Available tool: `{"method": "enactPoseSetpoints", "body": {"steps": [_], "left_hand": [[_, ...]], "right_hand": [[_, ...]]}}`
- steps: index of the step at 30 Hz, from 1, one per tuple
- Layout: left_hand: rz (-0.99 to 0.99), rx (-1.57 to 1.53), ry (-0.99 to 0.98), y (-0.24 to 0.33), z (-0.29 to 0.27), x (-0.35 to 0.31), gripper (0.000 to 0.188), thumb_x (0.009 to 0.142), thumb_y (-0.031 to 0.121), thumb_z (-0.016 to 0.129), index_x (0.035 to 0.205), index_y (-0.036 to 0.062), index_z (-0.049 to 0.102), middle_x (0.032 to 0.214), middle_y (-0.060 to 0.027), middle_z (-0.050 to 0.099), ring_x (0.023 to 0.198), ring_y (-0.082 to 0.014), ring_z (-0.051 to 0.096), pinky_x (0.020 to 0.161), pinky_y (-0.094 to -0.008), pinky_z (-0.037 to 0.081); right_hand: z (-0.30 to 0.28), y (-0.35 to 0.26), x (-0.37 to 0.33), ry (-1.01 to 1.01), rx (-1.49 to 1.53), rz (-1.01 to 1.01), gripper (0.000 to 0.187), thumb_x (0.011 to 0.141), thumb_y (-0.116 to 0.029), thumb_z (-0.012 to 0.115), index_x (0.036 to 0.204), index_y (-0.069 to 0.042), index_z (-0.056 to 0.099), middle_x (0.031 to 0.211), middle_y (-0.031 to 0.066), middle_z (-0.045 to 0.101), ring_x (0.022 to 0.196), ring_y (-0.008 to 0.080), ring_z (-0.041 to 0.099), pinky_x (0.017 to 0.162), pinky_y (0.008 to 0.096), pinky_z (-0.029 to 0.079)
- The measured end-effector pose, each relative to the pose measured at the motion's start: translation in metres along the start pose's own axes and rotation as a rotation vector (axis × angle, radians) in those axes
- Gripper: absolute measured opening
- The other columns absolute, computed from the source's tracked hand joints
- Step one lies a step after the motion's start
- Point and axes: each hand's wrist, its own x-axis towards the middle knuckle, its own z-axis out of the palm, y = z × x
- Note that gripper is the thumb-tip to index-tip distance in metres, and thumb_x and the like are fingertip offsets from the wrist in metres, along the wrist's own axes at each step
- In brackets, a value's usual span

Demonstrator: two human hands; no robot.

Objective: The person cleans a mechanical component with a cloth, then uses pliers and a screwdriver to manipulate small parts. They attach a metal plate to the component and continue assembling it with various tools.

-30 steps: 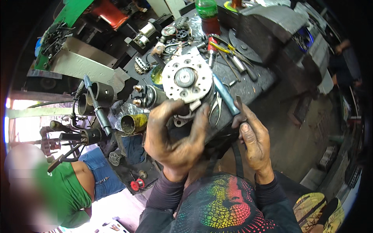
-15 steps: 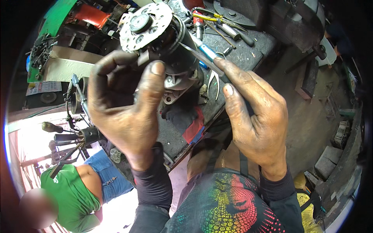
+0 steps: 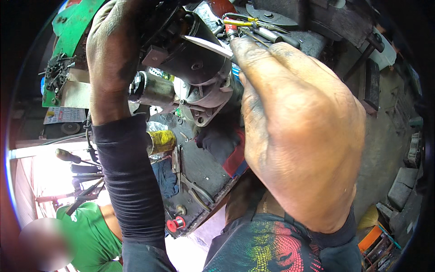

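A starter motor (image 3: 195,63) stands on the bench, its black cylinder above a pale metal housing, with a smaller metal cylinder (image 3: 156,89) at its side. My left hand (image 3: 111,50) reaches up along the motor's left end; its fingers are hidden near the top edge, so their grip does not show. A small square metal block (image 3: 154,55) sticks out close to that wrist. My right hand (image 3: 299,122) is closed on a knife (image 3: 208,46) with a slim pointed blade. The blade's tip lies at the open upper part of the motor. Its handle is mostly covered by my fingers.
Yellow-handled pliers (image 3: 240,21) and other tools lie behind the motor. Nearer are another pair of pliers (image 3: 197,190), a red spool (image 3: 176,223), a yellow can (image 3: 162,141) and a dark cloth (image 3: 219,143). A person in a green shirt (image 3: 93,235) is at lower left.
My left hand has moved up and away from the near side of the motor. My right hand has come closer with the knife, over the motor's upper part. The view has shifted.
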Motion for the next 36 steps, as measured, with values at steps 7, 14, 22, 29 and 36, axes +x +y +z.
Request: {"method": "enactPoseSetpoints", "body": {"steps": [7,14,22,29,36], "left_hand": [[-0.158,-0.028,-0.105,0.017,0.015,-0.001,0.036,0.102,0.031,0.069,0.101,-0.0041,0.076,0.088,-0.0099,0.073,0.079,-0.0154,0.067,0.075,-0.0278,0.052],[-0.157,0.043,-0.087,0.016,0.016,-0.004,0.036,0.101,0.031,0.072,0.094,-0.0034,0.078,0.077,-0.0056,0.073,0.066,-0.0108,0.065,0.064,-0.0251,0.05],[-0.214,-0.054,-0.142,0.009,0.006,-0.005,0.029,0.099,0.026,0.075,0.098,-0.0035,0.079,0.085,-0.008,0.077,0.073,-0.0112,0.069,0.069,-0.0261,0.054],[-0.146,-0.141,-0.248,0.001,-0.003,0.007,0.035,0.108,0.027,0.063,0.107,-0.0052,0.075,0.103,-0.0128,0.078,0.099,-0.0189,0.073,0.094,-0.0327,0.056],[-0.179,-0.179,-0.158,0.008,0.007,0.001,0.037,0.111,0.027,0.056,0.127,-0.0044,0.067,0.098,-0.011,0.075,0.092,-0.0142,0.071,0.084,-0.0264,0.055]], "right_hand": [[0.006,-0.015,-0.003,0.038,-0.022,0.048,0.035,0.082,0.006,0.076,0.117,0.002,0.075,0.093,0.0194,0.072,0.081,0.0352,0.071,0.073,0.038,0.058],[0.031,-0.003,-0.01,0.108,0.105,0.065,0.037,0.079,0.006,0.077,0.116,0.002,0.075,0.092,0.0188,0.071,0.08,0.0357,0.071,0.073,0.0383,0.058],[0.059,0.022,-0.021,0.119,0.264,0.006,0.03,0.088,0.007,0.073,0.118,0.006,0.074,0.091,0.0187,0.073,0.079,0.028,0.072,0.074,0.0339,0.057],[0.093,0.038,-0.02,0.208,0.471,-0.079,0.033,0.089,0.0,0.071,0.122,0.002,0.071,0.101,0.0167,0.074,0.082,0.0327,0.072,0.072,0.0396,0.057],[0.097,0.045,-0.021,0.156,0.543,-0.099,0.041,0.087,0.004,0.074,0.127,0.004,0.07,0.108,0.0185,0.076,0.086,0.0327,0.073,0.076,0.0385,0.058]]}}
